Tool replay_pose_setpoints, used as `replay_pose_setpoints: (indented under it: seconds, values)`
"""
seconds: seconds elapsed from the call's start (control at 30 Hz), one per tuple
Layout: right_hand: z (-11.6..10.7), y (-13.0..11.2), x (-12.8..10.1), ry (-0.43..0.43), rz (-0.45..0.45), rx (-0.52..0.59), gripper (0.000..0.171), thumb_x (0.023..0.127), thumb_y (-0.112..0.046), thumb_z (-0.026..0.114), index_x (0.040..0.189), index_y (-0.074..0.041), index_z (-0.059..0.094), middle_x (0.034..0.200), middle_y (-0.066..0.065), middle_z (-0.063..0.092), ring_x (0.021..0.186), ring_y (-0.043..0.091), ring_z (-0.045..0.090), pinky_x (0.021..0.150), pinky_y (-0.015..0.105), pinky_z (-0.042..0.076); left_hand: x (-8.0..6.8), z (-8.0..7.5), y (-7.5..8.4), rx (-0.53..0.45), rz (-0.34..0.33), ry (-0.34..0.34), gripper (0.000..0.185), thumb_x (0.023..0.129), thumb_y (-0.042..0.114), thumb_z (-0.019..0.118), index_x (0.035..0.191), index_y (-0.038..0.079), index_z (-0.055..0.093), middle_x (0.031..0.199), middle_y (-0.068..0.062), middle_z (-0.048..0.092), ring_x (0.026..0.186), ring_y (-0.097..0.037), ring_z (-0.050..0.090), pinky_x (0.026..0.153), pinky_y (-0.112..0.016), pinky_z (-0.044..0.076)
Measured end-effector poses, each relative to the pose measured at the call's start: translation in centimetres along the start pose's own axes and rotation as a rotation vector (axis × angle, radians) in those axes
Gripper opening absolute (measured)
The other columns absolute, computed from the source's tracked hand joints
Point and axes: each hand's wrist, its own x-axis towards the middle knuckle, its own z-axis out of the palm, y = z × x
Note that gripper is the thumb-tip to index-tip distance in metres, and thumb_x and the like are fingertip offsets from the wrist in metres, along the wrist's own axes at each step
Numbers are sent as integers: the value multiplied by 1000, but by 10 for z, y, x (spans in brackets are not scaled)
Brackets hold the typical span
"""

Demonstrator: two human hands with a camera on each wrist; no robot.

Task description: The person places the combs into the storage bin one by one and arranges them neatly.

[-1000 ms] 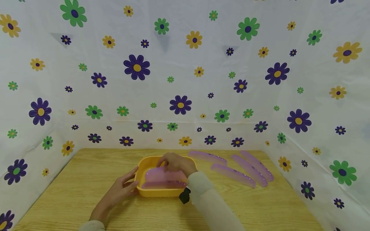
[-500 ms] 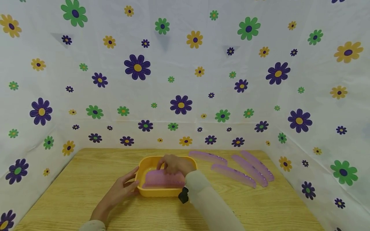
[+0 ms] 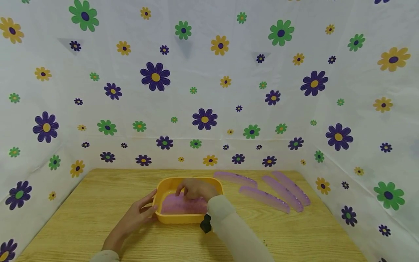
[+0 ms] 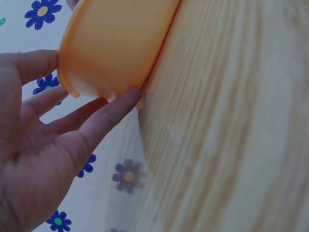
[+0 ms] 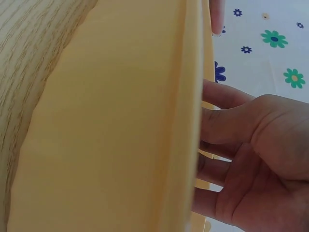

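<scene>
The yellow tray [image 3: 183,218] rests on the table [image 3: 82,218] in front of the person, with its long side facing the viewer. One translucent pink comb [image 3: 171,207] lies inside the tray along the near wall, teeth toward that wall.

Left hand [image 3: 140,214]: fingers spread and nearly straight, tips in contact with the outside of the tray's left end. In the left wrist view, one fingertip sits low on the wall, close to the table surface, and another touches near the rim.

Right hand [image 3: 194,189]: positioned over the tray, reaching down inside it with fingers bent at the comb's far edge. In the right wrist view, the tray wall conceals the fingertips; whether they pinch the comb or only touch it cannot be determined.

Four purple combs lie on the table to the right of the tray: the rear comb [image 3: 235,178], the front comb [image 3: 265,199] and two slanted combs [image 3: 283,193] side by side at the far right. A black device [image 3: 205,223] is located at the right wrist, beside the sleeve [image 3: 240,233]. A white flowered cloth [image 3: 216,98] encloses the back and both sides.
</scene>
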Motion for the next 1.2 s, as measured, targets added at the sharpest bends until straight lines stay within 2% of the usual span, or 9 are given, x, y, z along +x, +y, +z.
replay_pose_setpoints:
  seconds: [0.13, 0.3, 0.4, 0.7, 0.93, 1.2]
  values:
    - [1, 0, 2, 5, -15, -21, 35, 97, 4, 63, 115, -24, 76, 110, 3, 66, 91, 15, 58, 83, 27, 57, 0, 0, 0, -2, 4, -3, 71, 107, 23, 57, 165, 8, 20, 160, -39, 28, 140, -53, 47, 96, -39, 62]
    - [4, 2, 3, 4, 0, 19, 34, 97, 4, 63, 114, -23, 77, 105, 2, 65, 88, 16, 57, 79, 28, 56, 0, 0, 0, -8, 7, -4, 70, 107, 22, 57, 165, 8, 19, 160, -38, 28, 140, -53, 47, 96, -39, 62]
    - [5, 3, 5, 7, -1, 3, 34, 96, 3, 65, 112, -24, 77, 105, 2, 66, 88, 16, 58, 80, 28, 56, 0, 1, 0, -5, 7, -1, 70, 107, 22, 57, 165, 7, 20, 161, -38, 28, 140, -53, 47, 95, -38, 62]
    - [7, 2, 10, 13, -32, -47, 36, 95, 5, 65, 111, -25, 79, 104, 3, 72, 87, 13, 61, 77, 25, 58, -1, 1, 1, -3, -4, 5, 70, 107, 23, 57, 165, 9, 20, 160, -38, 28, 140, -51, 48, 95, -38, 62]
    - [8, 2, 10, 14, -49, -85, 39, 95, 6, 64, 112, -25, 80, 109, 3, 75, 90, 10, 64, 83, 24, 60, -1, 0, 1, 1, -2, -3, 70, 108, 24, 56, 165, 9, 19, 159, -38, 29, 139, -51, 49, 95, -39, 62]
    - [10, 2, 10, 20, -38, -64, 39, 96, 8, 63, 109, -25, 81, 108, 3, 74, 87, 11, 62, 81, 24, 60, -1, 1, 2, 6, -14, 9, 70, 107, 25, 57, 165, 10, 22, 159, -37, 31, 138, -48, 52, 95, -39, 63]
